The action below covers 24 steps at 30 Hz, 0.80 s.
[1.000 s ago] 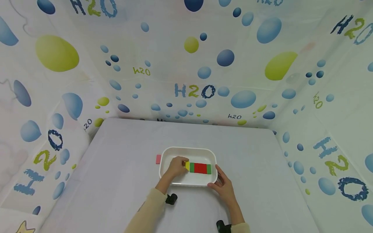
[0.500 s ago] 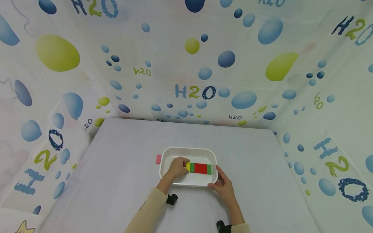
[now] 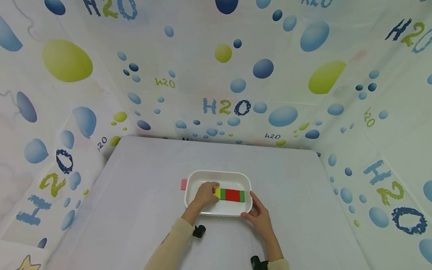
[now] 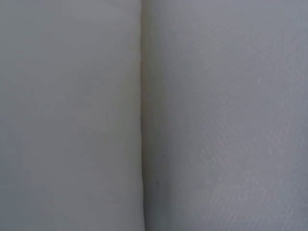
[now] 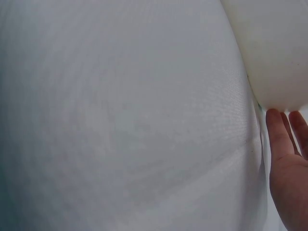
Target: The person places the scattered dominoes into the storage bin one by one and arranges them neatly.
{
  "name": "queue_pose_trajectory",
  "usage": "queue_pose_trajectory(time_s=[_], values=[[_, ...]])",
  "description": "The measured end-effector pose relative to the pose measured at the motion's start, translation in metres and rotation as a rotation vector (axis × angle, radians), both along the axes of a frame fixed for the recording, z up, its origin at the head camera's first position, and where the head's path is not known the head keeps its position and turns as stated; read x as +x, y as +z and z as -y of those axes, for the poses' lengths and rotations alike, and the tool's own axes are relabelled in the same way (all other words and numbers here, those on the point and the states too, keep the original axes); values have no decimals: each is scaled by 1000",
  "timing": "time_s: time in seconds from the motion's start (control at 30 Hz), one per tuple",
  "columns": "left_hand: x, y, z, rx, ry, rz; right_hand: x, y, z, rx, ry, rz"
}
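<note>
In the head view, a white tray point(image 3: 219, 209) sits on the table. Inside it lies a row of flat coloured blocks: a wide red block point(image 3: 233, 195) between two narrow green blocks point(image 3: 223, 194), with a yellow block point(image 3: 218, 193) at the left end. My left hand point(image 3: 205, 194) reaches over the tray's front rim and pinches the yellow block, partly covering it. My right hand point(image 3: 259, 215) holds the tray's near right corner, thumb at the front and fingers along the right side. In the right wrist view, the right fingers point(image 5: 279, 132) touch the tray's outer wall point(image 5: 279, 62).
A flat pink-red piece point(image 3: 183, 184) lies against the tray's left side. White cloth covers the table point(image 3: 141, 210), and patterned curtains point(image 3: 189, 63) stand around its back and sides. Dark wrist cameras point(image 3: 199, 231) hang at both forearms. The left wrist view shows only pale surfaces.
</note>
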<state>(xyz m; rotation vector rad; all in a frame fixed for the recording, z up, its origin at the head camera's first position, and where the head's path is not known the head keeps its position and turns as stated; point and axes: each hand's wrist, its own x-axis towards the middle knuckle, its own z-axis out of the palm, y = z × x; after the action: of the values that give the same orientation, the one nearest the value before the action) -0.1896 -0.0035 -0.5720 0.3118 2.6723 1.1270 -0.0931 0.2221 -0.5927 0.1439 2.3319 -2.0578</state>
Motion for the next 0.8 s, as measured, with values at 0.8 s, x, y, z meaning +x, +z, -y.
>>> queue_pose_trajectory(time_s=[0.8], values=[[0,33,15,116,23,-257,1,-5,-1,31,3,-41]])
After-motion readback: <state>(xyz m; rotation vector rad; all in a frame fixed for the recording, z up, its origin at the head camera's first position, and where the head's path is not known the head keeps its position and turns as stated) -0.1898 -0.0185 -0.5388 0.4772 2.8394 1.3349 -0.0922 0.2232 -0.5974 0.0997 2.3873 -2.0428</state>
